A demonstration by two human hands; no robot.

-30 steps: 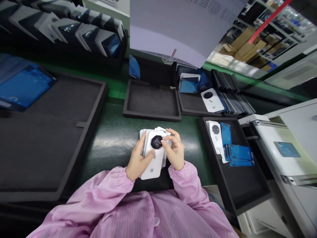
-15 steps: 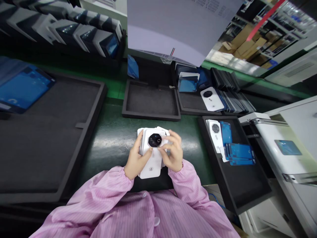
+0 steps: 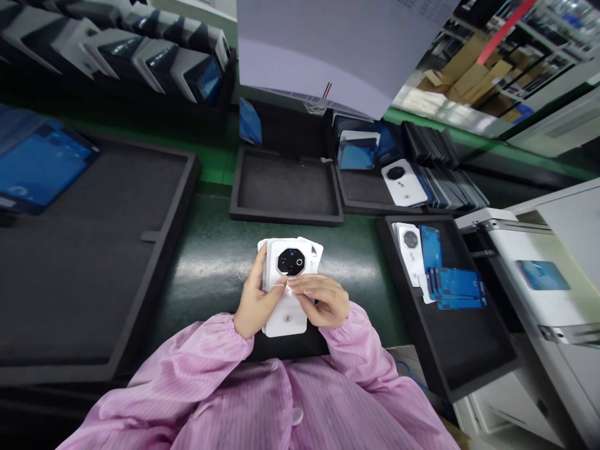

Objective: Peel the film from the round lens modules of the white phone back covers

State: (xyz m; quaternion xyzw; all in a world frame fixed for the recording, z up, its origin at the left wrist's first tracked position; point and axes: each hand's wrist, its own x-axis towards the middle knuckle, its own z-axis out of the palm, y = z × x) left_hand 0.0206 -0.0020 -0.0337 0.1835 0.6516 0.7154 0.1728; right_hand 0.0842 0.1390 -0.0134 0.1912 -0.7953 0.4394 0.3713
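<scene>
A small stack of white phone back covers (image 3: 287, 312) lies in front of me, the top one showing a black octagonal camera window. My left hand (image 3: 257, 299) wraps round the stack's left edge, its thumb on the top cover's face. Just below the camera window, my right hand (image 3: 323, 299) has thumb and fingers pinched together close to the left thumb. A thin, shiny clear sliver shows at those fingertips, too small to name. At the upper right, another white piece (image 3: 313, 250) with a cut-out sticks out from under the top cover.
A dark tray (image 3: 457, 340) at right holds white covers and blue-filmed panels. Behind the stack stands a black tray (image 3: 287, 187). At left, a large tray (image 3: 117, 262) bears blue-filmed panels (image 3: 42, 162). Racked panels (image 3: 154, 62) line the back left; a paper sheet (image 3: 319, 50) hangs ahead.
My right hand has moved from the camera window's right edge down and left, to just below it beside my left thumb. My left hand keeps its hold.
</scene>
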